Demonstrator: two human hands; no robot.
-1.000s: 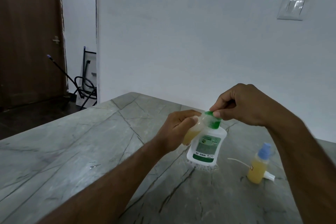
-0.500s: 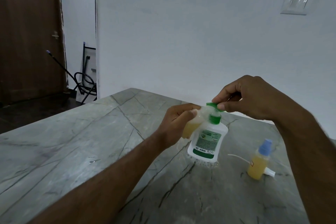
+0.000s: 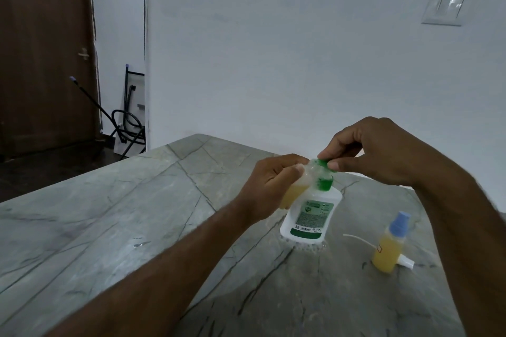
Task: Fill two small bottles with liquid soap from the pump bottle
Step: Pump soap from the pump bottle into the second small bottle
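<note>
The left hand (image 3: 269, 186) is gripping a small bottle (image 3: 294, 190); the right hand (image 3: 369, 153) is pinching the pump bottle (image 3: 310, 216)'s green pump head (image 3: 324, 164), now lifted higher than before.

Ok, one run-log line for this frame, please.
left hand: holds small bottle at spout | right hand: pinches green pump head | pump bottle: on table | blue-capped bottle: standing apart

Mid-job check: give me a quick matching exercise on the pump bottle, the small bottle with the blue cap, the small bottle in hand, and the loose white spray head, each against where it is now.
Things:
1. pump bottle
2. blue-capped small bottle
3. open small bottle
4. white spray head

Places:
A. gripped by the left hand
B. lying on the table, beside a small bottle
C. pump top under the right hand
D. standing alone at the right

Pairs: 1-C, 2-D, 3-A, 4-B
</note>
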